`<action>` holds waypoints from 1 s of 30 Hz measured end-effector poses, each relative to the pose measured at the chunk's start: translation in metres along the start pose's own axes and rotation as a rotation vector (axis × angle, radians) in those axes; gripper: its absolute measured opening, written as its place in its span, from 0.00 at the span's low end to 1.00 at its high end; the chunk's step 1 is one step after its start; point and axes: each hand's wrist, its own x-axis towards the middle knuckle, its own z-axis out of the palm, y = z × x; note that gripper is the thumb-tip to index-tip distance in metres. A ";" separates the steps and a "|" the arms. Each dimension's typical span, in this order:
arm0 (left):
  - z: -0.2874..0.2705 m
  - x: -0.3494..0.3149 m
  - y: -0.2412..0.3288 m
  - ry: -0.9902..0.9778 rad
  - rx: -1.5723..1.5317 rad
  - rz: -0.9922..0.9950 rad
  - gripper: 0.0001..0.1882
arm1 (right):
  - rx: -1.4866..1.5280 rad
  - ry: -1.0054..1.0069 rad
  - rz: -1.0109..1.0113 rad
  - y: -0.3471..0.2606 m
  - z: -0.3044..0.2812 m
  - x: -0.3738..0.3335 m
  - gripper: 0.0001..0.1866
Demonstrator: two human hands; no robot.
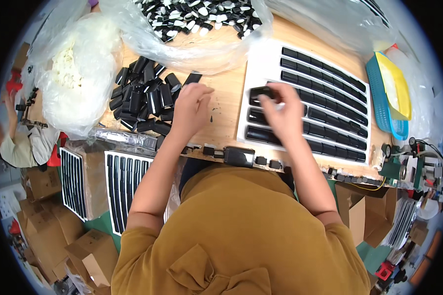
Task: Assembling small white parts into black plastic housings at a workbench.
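My right hand (286, 110) pinches a glossy black plastic piece (261, 93) between thumb and fingers, over the left part of a white sheet (255, 59). Rows of similar black pieces (325, 101) lie along that sheet; near the hand some rows begin farther right than others. To the left, my left hand (193, 109) hovers beside a loose pile of black pieces (145, 93). Its fingers are curled together, and whatever may be in them is hidden. One black piece (193, 78) shows just beyond its knuckles.
Clear plastic bags hold black and white small parts (199, 17) and cream parts (68, 69). A blue basket (379, 88) with a yellow one stands at right. Filled sheets (123, 184) and cartons (91, 255) sit below left. Another person's arm (11, 115) shows far left.
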 end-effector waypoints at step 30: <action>0.009 0.034 0.030 -0.164 -0.478 -0.116 0.17 | -0.647 -0.017 -0.201 0.035 -0.047 -0.010 0.18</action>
